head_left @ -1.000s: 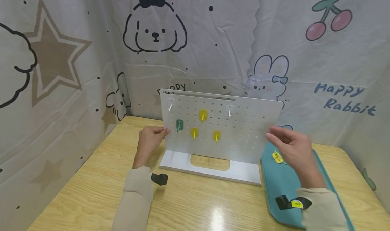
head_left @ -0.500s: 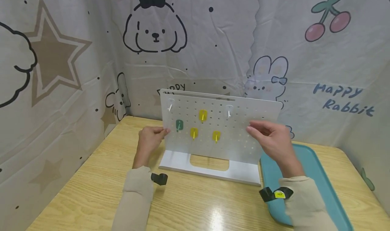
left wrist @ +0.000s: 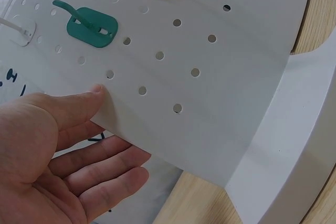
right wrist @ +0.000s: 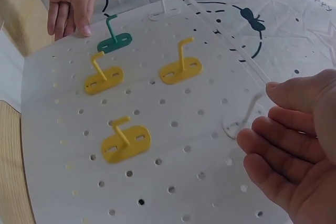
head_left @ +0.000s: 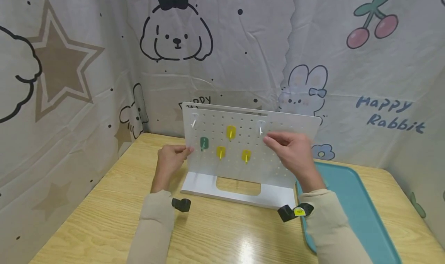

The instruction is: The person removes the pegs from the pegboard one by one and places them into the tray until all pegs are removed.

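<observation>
A white pegboard (head_left: 236, 165) stands upright on its base, bearing yellow, green and clear-white hooks. My left hand (head_left: 171, 157) pinches its left edge, thumb on the front face and fingers behind, as the left wrist view shows. The green hook (left wrist: 92, 27) is just above that thumb. My right hand (head_left: 291, 150) is in front of the board's right half, fingers loosely bent and nothing visible between them. Its thumb and fingertips are right at the upper right white hook (right wrist: 247, 116). Three yellow hooks (right wrist: 126, 142) sit around the board's middle.
A teal tray (head_left: 351, 202) lies on the wooden table (head_left: 215, 233) to the right, partly covered by my right forearm. The board's white base (head_left: 201, 184) has a cut-out handle opening. A printed cloth (head_left: 240, 55) hangs close behind the board.
My right hand has moved left from the board's right edge to the upper right white hook. A yellow hook seen on the tray is now hidden. My left hand keeps its place.
</observation>
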Demonstrator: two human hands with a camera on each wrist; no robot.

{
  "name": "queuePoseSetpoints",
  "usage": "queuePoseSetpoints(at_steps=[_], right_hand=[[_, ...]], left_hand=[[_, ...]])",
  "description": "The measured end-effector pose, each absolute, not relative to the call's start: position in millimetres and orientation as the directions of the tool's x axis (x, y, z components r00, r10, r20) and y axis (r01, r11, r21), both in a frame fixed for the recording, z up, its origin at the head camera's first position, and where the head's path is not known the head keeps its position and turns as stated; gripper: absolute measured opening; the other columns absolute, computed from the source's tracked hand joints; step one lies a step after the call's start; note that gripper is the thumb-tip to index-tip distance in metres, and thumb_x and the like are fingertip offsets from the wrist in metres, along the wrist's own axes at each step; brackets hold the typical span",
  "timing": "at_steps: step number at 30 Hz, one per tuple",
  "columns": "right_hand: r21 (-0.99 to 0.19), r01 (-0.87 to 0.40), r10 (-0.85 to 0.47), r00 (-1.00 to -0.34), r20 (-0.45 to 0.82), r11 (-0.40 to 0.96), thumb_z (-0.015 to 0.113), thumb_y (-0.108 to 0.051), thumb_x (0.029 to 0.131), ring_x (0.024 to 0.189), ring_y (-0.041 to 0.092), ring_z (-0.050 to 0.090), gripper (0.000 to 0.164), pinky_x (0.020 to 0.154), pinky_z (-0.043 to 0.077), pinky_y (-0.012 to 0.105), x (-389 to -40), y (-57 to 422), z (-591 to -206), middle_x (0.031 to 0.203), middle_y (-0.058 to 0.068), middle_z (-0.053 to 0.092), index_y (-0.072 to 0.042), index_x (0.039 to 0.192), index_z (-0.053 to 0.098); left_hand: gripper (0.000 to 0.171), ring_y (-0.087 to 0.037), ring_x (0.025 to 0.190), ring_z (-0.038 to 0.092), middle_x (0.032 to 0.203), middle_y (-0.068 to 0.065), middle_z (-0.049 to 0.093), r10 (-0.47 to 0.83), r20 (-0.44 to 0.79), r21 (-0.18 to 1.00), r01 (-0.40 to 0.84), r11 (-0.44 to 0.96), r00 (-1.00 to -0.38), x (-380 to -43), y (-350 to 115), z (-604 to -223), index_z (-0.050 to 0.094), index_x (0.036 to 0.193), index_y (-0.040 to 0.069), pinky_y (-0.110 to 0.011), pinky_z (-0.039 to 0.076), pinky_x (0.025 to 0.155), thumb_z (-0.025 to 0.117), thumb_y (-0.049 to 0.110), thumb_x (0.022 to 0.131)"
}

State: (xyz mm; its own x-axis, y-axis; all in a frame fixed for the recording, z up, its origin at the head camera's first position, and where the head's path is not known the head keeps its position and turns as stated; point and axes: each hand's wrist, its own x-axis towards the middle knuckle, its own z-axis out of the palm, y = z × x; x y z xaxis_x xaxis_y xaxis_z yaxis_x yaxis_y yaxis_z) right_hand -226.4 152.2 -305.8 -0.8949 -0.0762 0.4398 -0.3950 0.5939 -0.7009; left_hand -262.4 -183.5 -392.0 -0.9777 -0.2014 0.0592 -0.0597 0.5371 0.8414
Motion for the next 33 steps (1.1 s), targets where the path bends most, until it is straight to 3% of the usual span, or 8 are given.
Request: queuePoseSetpoints(at_steps=[4,16,33], right_hand=[[-0.697,-0.393,-0.076,-0.895,0.439,0.599,0.074,-0.022,0.093,0.089,0.025,0.071,0.024,0.076,0.057,0.043,-231.3,143.6,-305.6,0.099,0.012,0.075,-0.002,0.107,0.077],[-0.69,-0.348,-0.004,-0.894,0.448,0.635,0.074,-0.021,0.093,0.084,0.024,0.069,0.021,0.071,0.056,0.042,-232.3,134.3,-306.2,0.097,0.011,0.075,-0.004,0.104,0.078],[-0.633,-0.461,-0.038,-0.825,0.564,0.622,0.076,-0.015,0.092,0.083,0.026,0.072,0.015,0.072,0.057,0.043,-228.9,136.0,-302.0,0.094,0.012,0.075,-0.002,0.098,0.079]], left_hand=[[0.035,-0.03,0.1,0.068,0.115,-0.013,0.071,-0.202,0.06,0.839,-0.06,0.541,-0.977,-262.2,-183.4,-391.0,0.074,0.119,0.009,-0.047,0.051,0.086,0.069,0.036,0.096],[0.038,-0.03,0.099,0.069,0.114,-0.014,0.071,-0.188,0.092,0.843,-0.024,0.537,-0.978,-264.3,-183.3,-395.1,0.074,0.118,0.007,-0.046,0.053,0.082,0.07,0.038,0.095],[0.038,-0.031,0.101,0.068,0.116,-0.015,0.071,-0.182,0.09,0.835,-0.025,0.55,-0.979,-263.2,-186.6,-394.9,0.074,0.118,0.007,-0.046,0.054,0.083,0.069,0.038,0.096]])
